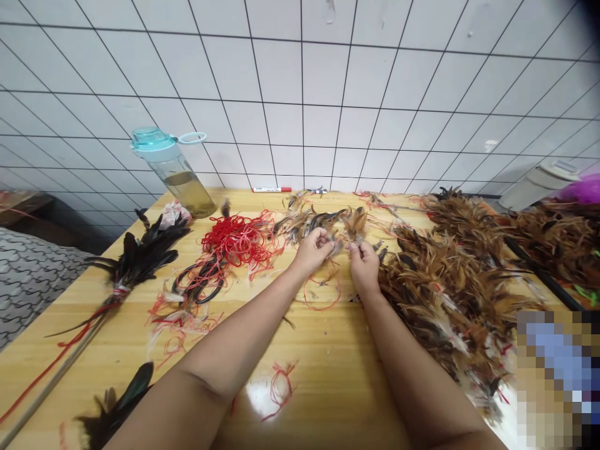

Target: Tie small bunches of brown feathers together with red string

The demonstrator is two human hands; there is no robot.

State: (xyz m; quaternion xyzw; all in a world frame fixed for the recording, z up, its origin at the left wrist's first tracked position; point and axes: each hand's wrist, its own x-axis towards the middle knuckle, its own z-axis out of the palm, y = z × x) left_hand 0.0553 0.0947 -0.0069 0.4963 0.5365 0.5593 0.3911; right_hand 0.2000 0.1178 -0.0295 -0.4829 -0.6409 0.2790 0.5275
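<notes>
Over the middle of the wooden table, my two hands are close together. My right hand (364, 265) pinches a small bunch of brown feathers (356, 222), which fans out above the fingertips. My left hand (313, 253) is closed in a pinch, with a blurred greyish feather (335, 245) at its fingertips. Below the hands lies a thin loop of red string (323, 308). Loose dark and brown feathers (323, 220) are scattered just beyond my left hand. To the right, a large heap of brown feather bunches (450, 281) reaches up to my right wrist.
Left of my hands lie a tangle of red string (239, 237) and a black cord coil (209, 281). A water bottle (182, 181) stands at the back left. A black feather duster (140, 256) on a stick rests at the left edge. A red-capped marker (270, 189) lies by the tiled wall.
</notes>
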